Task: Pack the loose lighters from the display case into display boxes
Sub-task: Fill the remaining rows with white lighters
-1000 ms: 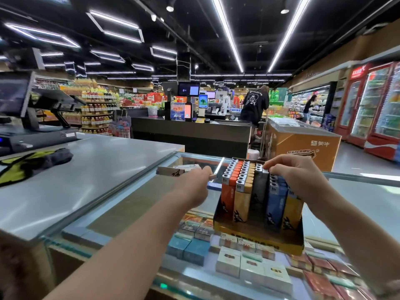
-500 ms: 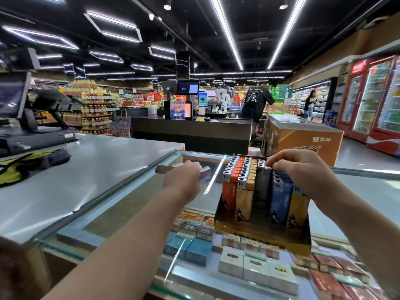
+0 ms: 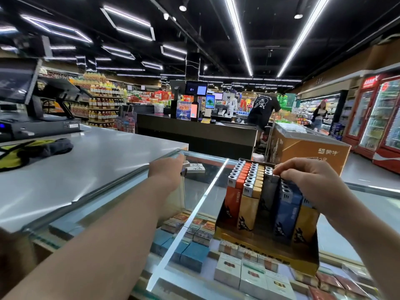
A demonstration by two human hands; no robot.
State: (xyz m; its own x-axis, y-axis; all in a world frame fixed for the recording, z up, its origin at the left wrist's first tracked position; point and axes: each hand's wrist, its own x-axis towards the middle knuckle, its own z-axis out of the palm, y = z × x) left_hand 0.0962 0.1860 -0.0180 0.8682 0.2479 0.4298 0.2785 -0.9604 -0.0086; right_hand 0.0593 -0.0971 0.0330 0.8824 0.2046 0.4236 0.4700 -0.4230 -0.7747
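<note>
This is a big shop with long bright lights on a dark ceiling, and right in front is a glass display case [image 3: 134,204] whose flat top works as a surface. Low in the picture, under the glass, lie rows of small white, blue and red packs [image 3: 252,276].

On the glass at the lower right stands the display box [image 3: 268,254], open at the top and tipped a bit back. It holds lighters [image 3: 249,180] standing in rows: orange, yellow, grey and blue. The rows on the left side look full. The grey row in the middle seems to have a dip near the front, so I think there is room there for more.

The right hand [image 3: 309,178] rests on top of the box, fingers curled down onto the lighter tops at the grey and blue rows. I cannot tell if it pinches one lighter or just presses them.

The left hand [image 3: 167,172] reaches out past the box, in the middle of the picture. Its fingers point away and touch some loose lighters [image 3: 193,167] lying flat on the glass. I cannot tell if it has grabbed one yet.

So most of the box looks packed. The few loose ones by the left hand must go in yet.

Farther left is a grey counter [image 3: 91,165] with a yellow and black cloth [image 3: 32,150] on it. Far back are a checkout desk [image 3: 194,135], drink shelves and red fridges [image 3: 381,118].
</note>
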